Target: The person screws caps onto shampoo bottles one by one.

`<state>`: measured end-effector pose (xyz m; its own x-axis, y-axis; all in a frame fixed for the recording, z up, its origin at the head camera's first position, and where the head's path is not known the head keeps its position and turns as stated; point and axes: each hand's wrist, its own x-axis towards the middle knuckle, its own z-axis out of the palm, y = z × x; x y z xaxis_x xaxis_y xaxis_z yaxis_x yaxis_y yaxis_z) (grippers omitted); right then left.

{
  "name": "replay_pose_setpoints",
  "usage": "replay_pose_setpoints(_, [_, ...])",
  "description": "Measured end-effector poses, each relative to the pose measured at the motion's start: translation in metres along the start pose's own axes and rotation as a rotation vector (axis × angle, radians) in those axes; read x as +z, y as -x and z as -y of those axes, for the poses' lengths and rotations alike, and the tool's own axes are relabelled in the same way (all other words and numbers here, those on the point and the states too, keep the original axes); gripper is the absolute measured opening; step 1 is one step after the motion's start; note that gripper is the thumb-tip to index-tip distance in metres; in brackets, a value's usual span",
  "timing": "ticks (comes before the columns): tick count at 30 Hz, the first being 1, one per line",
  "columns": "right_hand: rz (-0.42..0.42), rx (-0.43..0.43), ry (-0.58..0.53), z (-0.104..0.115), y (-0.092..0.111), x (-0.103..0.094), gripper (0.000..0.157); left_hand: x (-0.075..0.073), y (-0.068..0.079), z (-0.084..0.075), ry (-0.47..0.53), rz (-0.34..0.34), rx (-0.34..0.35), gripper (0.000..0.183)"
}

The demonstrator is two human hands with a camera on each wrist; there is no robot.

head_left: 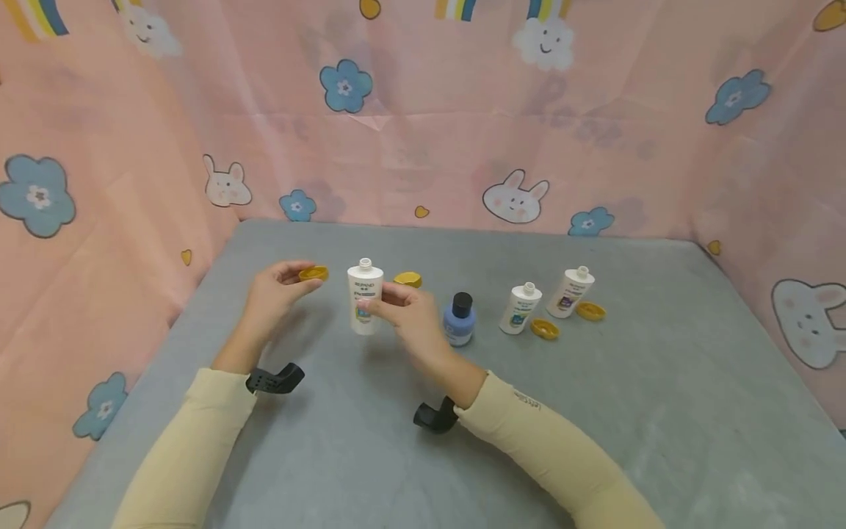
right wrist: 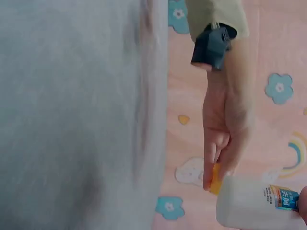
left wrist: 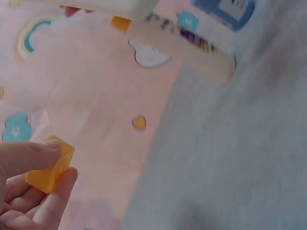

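My left hand (head_left: 274,290) pinches a yellow bottle cap (head_left: 313,273) between thumb and fingers, at the left of the table. The same cap (left wrist: 50,165) shows up close in the left wrist view. With my right hand (head_left: 416,319) I grip a white bottle (head_left: 366,297) upright around its side; its narrow neck is uncovered. The cap is just left of this bottle, apart from it. Behind my right hand stands another white bottle (left wrist: 192,50) with a yellow cap (head_left: 407,279) on top, its body mostly hidden in the head view.
A blue bottle (head_left: 459,323) with a black cap stands right of my right hand. Farther right are two uncapped white bottles, one nearer (head_left: 519,308) and one farther back (head_left: 570,292). Yellow caps lie beside them, a near one (head_left: 545,329) and a far one (head_left: 591,311).
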<state>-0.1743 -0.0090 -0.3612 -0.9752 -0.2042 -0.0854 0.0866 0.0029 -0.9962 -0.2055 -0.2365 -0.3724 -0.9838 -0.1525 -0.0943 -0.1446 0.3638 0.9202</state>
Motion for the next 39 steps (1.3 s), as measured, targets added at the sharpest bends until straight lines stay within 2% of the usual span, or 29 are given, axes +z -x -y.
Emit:
replay_pose_setpoints(6, [-0.04,-0.027,0.04,0.003,0.011,-0.043,0.039,0.016,0.013,-0.02,0.115,0.025,0.072,0.046])
replay_pose_setpoints(8, [-0.052,-0.036,0.085,0.002,0.015,-0.058,0.04,0.024,0.016,-0.024,0.158,0.041,0.104,0.045])
replay_pose_setpoints(11, [-0.066,-0.005,0.164,0.0,0.022,-0.081,0.04,0.036,0.02,-0.03,0.201,0.081,0.143,0.045])
replay_pose_setpoints(17, [-0.094,0.044,0.271,-0.001,0.037,-0.116,0.044,0.06,0.031,-0.04,0.209,0.14,0.198,0.042])
replay_pose_setpoints(23, [-0.111,0.025,0.288,0.0,0.046,-0.133,0.047,0.082,0.04,-0.051,0.233,0.221,0.231,0.041])
replay_pose_setpoints(26, [-0.119,-0.004,0.304,0.001,0.048,-0.139,0.044,0.093,0.044,-0.056,0.27,0.265,0.203,0.044])
replay_pose_setpoints(31, [-0.101,-0.031,0.363,0.004,0.053,-0.147,0.043,0.109,0.052,-0.064,0.3,0.296,0.17,0.04])
replay_pose_setpoints(39, [-0.048,-0.077,0.436,0.001,0.057,-0.153,0.042,0.126,0.058,-0.074,0.332,0.354,0.239,0.037])
